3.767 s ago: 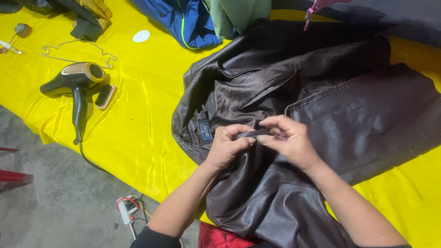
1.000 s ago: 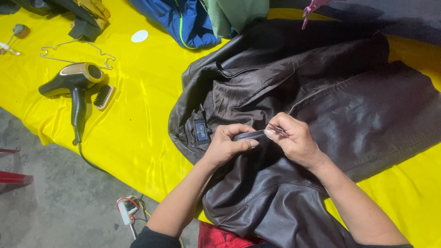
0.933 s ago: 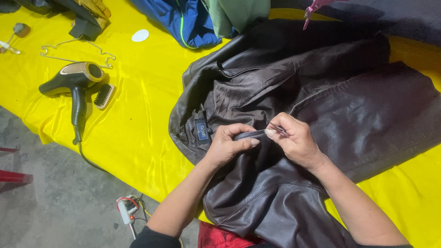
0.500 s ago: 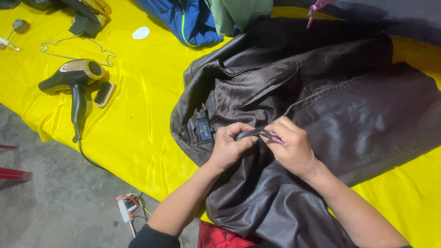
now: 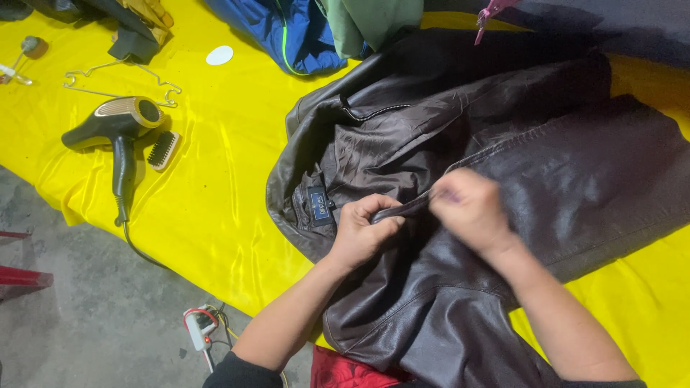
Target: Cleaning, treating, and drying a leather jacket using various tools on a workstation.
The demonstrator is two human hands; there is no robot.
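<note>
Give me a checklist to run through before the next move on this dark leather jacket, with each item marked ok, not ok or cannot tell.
1. Left hand pinches the jacket edge: ok.
2. Right hand at the same edge, sharp enough to judge its hold: cannot tell, it is blurred.
3. Jacket lies spread on the yellow sheet: ok.
4. Hair dryer and brush lie apart from the jacket: ok.
5. Wire hanger lies off the jacket: ok.
6. Zipper closed along the worked edge: cannot tell, the hands cover it.
</note>
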